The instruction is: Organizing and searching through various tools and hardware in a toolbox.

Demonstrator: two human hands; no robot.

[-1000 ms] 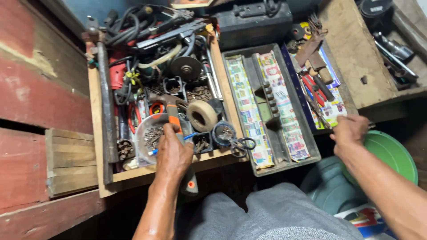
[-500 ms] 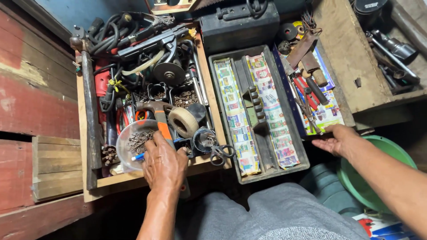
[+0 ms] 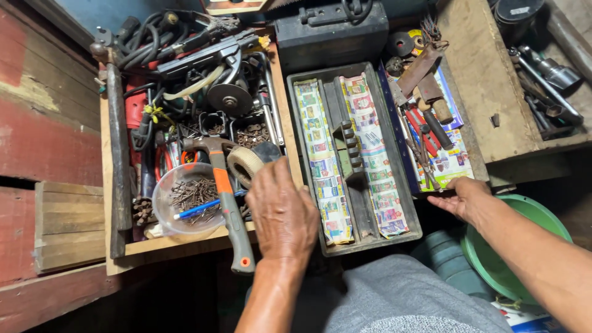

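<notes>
Red wooden boards [image 3: 43,142] stand far to the left of both hands, behind a cluttered work corner. Between the 2 hands lies a grey metal toolbox tray [image 3: 354,154], open, lined with printed paper. Under the left hand [image 3: 280,213] is a wooden crate [image 3: 185,240] full of cables, discs and tools. This hand lies palm down over the crate's near right corner, fingers spread and slightly bent; whether it grips something under the palm I cannot tell. Just left of it rests a hammer [image 3: 225,197] with an orange and grey handle, its end sticking out over the crate edge. Further left is a clear bowl of nails [image 3: 188,200]. The right hand [image 3: 462,197] is open, palm up, touching the near edge of a flat tray with red pliers [image 3: 422,126]. Below its wrist sits a green basin [image 3: 536,216].
</notes>
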